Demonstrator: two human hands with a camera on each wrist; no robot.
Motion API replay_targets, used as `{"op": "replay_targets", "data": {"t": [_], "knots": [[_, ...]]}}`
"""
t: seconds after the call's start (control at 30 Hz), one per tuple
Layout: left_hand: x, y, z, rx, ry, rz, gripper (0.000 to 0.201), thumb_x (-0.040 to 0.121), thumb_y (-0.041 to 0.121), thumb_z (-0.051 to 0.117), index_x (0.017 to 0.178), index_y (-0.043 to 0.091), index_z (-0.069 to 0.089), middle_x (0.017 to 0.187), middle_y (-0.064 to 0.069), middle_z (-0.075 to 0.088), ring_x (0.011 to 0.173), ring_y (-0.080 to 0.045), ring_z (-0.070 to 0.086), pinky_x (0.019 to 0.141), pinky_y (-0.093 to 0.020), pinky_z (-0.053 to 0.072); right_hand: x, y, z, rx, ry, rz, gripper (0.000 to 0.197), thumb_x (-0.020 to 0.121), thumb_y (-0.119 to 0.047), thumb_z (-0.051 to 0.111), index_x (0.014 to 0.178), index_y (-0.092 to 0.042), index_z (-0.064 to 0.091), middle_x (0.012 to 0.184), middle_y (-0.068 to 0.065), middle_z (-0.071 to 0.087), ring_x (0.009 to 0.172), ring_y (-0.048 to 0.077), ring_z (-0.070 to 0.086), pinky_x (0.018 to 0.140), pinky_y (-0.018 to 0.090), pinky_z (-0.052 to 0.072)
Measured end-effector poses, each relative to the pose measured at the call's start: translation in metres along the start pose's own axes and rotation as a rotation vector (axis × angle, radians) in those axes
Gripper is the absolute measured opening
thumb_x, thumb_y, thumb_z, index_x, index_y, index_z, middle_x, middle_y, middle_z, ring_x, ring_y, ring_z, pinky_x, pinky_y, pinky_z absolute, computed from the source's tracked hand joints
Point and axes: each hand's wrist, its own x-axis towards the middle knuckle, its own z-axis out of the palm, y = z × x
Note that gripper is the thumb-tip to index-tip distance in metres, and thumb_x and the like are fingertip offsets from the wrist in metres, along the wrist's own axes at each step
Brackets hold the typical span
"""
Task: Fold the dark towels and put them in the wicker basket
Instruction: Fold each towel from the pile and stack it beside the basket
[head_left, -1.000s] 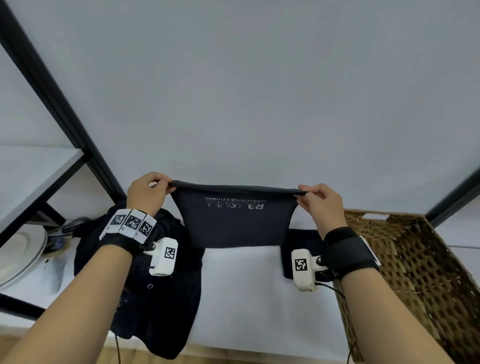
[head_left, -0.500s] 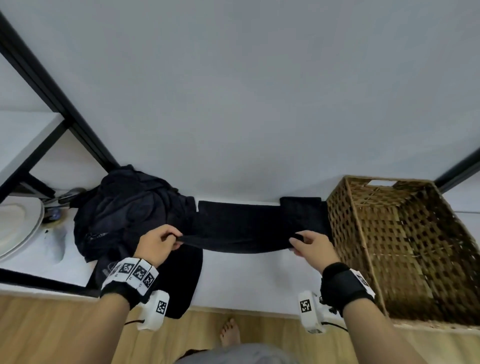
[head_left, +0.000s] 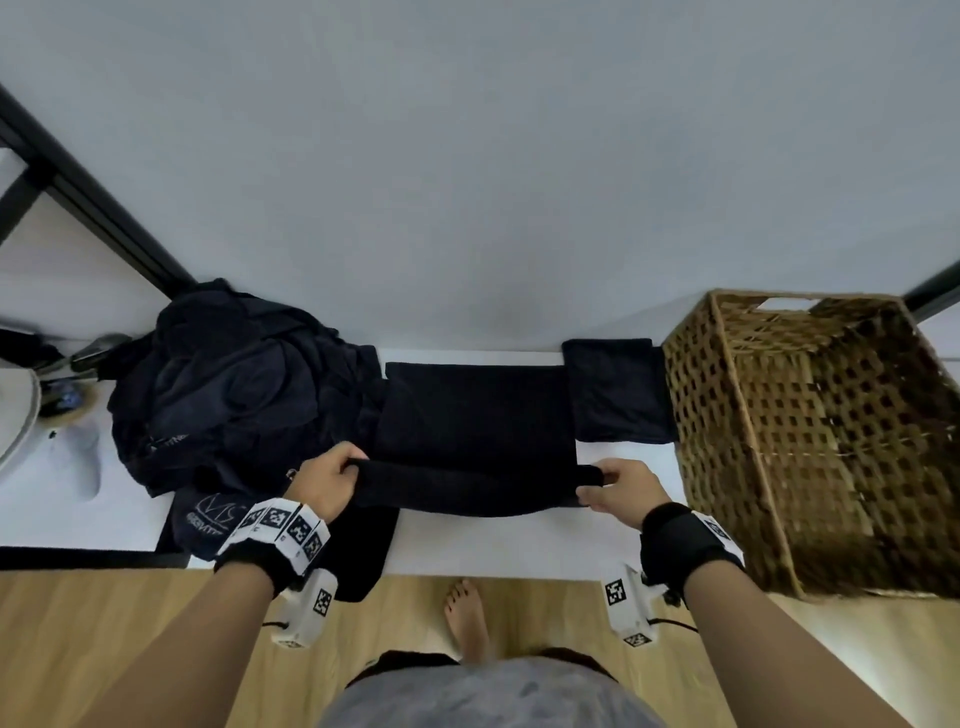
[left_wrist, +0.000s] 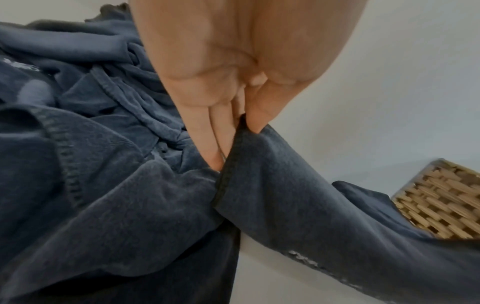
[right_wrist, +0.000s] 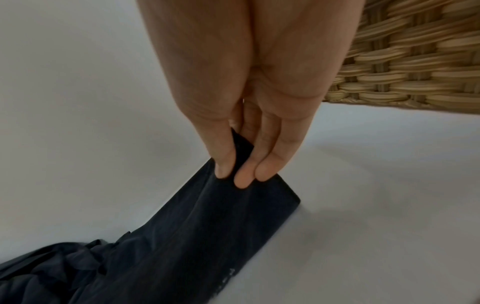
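Note:
A dark towel (head_left: 475, 431) lies spread on the white table (head_left: 519, 540), its near edge lifted off the surface. My left hand (head_left: 332, 480) pinches the left corner of that edge between thumb and fingers (left_wrist: 249, 121), and my right hand (head_left: 618, 488) pinches the right corner (right_wrist: 233, 170). The wicker basket (head_left: 810, 441) stands at the right of the table and looks empty. A folded dark towel (head_left: 615, 395) lies between the spread towel and the basket. A heap of unfolded dark towels (head_left: 234, 389) sits at the left.
A black metal frame post (head_left: 98, 208) rises at the back left, another at the far right. A white plate (head_left: 15, 415) and small items lie at the far left. A bare foot (head_left: 467, 618) stands on the wooden floor below the table edge.
The towel, held up in the air a second ago, has been lowered flat onto the table. Both hands have come down and toward me, still pinching its corners.

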Motion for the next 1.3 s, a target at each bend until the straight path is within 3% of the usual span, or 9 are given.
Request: {"op": "replay_targets", "data": {"t": [0.27, 0.4, 0.6, 0.7, 0.87, 0.97, 1.1, 1.2, 1.3], "knots": [[0.054, 0.003, 0.012, -0.107, 0.177, 0.096, 0.023, 0.099, 0.005, 0.046, 0.108, 0.017, 0.063, 0.1, -0.001, 0.065, 0.093, -0.019, 0.057, 0.082, -0.026, 0.039, 0.044, -0.017, 0.005, 0.099, 0.151, -0.018, 0.014, 0.088, -0.007, 0.069, 0.093, -0.02, 0.072, 0.082, -0.001, 0.071, 0.062, 0.013, 0.072, 0.076, 0.032, 0.06], [0.082, 0.014, 0.008, -0.068, 0.279, 0.099, 0.026, 0.099, 0.005, 0.044, 0.112, 0.018, 0.062, 0.097, 0.001, 0.06, 0.09, -0.018, 0.052, 0.082, -0.026, 0.038, 0.069, -0.039, -0.006, 0.061, 0.25, -0.1, 0.008, 0.09, -0.014, 0.068, 0.09, -0.021, 0.071, 0.075, -0.005, 0.067, 0.048, 0.001, 0.063, 0.058, 0.011, 0.052], [0.127, 0.033, 0.006, 0.004, 0.359, 0.19, 0.025, 0.096, -0.001, 0.044, 0.11, 0.013, 0.059, 0.09, -0.002, 0.059, 0.081, -0.018, 0.052, 0.073, -0.02, 0.035, 0.117, -0.067, -0.016, -0.034, 0.291, -0.103, 0.007, 0.092, -0.018, 0.064, 0.094, -0.024, 0.064, 0.071, -0.008, 0.066, 0.045, -0.004, 0.062, 0.056, 0.007, 0.044], [0.148, 0.037, 0.008, 0.036, 0.334, 0.182, 0.025, 0.096, -0.001, 0.044, 0.114, 0.011, 0.057, 0.093, -0.009, 0.062, 0.084, -0.022, 0.055, 0.077, -0.027, 0.038, 0.14, -0.071, -0.012, -0.048, 0.291, -0.079, 0.01, 0.092, -0.015, 0.062, 0.099, -0.022, 0.062, 0.07, -0.008, 0.065, 0.046, -0.002, 0.063, 0.057, 0.012, 0.053], [0.172, 0.032, 0.013, 0.015, 0.289, 0.136, 0.024, 0.098, 0.002, 0.044, 0.116, 0.013, 0.057, 0.101, -0.008, 0.063, 0.093, -0.026, 0.059, 0.079, -0.024, 0.037, 0.164, -0.071, 0.003, 0.038, 0.305, -0.016, 0.015, 0.093, -0.009, 0.061, 0.106, -0.015, 0.065, 0.088, 0.003, 0.069, 0.062, 0.011, 0.072, 0.075, 0.033, 0.061], [0.176, 0.026, 0.015, -0.059, 0.279, 0.132, 0.026, 0.098, 0.01, 0.049, 0.122, 0.018, 0.056, 0.111, -0.005, 0.066, 0.1, -0.024, 0.061, 0.082, -0.019, 0.037, 0.165, -0.067, 0.008, 0.085, 0.386, -0.036, 0.026, 0.093, -0.007, 0.06, 0.117, -0.014, 0.064, 0.109, 0.003, 0.068, 0.077, 0.011, 0.07, 0.083, 0.026, 0.056], [0.166, 0.014, 0.016, -0.353, 0.2, 0.01, 0.043, 0.091, 0.027, 0.064, 0.131, 0.031, 0.049, 0.1, 0.01, 0.07, 0.082, -0.017, 0.069, 0.078, -0.03, 0.055, 0.141, -0.06, 0.025, 0.014, 0.433, -0.202, 0.038, 0.089, -0.005, 0.063, 0.126, -0.016, 0.06, 0.114, -0.004, 0.062, 0.096, 0.007, 0.064, 0.083, 0.013, 0.046], [0.147, 0.004, 0.018, -0.45, 0.116, -0.06, 0.053, 0.085, 0.028, 0.073, 0.132, 0.028, 0.048, 0.094, 0.007, 0.07, 0.087, -0.016, 0.068, 0.082, -0.037, 0.057, 0.114, -0.05, 0.047, -0.124, 0.314, -0.337, 0.032, 0.087, -0.004, 0.067, 0.117, -0.015, 0.066, 0.118, -0.001, 0.062, 0.104, 0.01, 0.061, 0.093, 0.026, 0.052], [0.128, -0.009, 0.024, -0.321, 0.02, -0.102, 0.054, 0.078, 0.031, 0.079, 0.126, 0.024, 0.054, 0.101, 0.003, 0.066, 0.096, -0.018, 0.067, 0.087, -0.036, 0.055, 0.1, -0.035, 0.068, -0.359, 0.056, -0.311, 0.039, 0.087, -0.014, 0.07, 0.126, -0.017, 0.063, 0.141, 0.002, 0.052, 0.129, 0.019, 0.048, 0.11, 0.027, 0.035]]}}
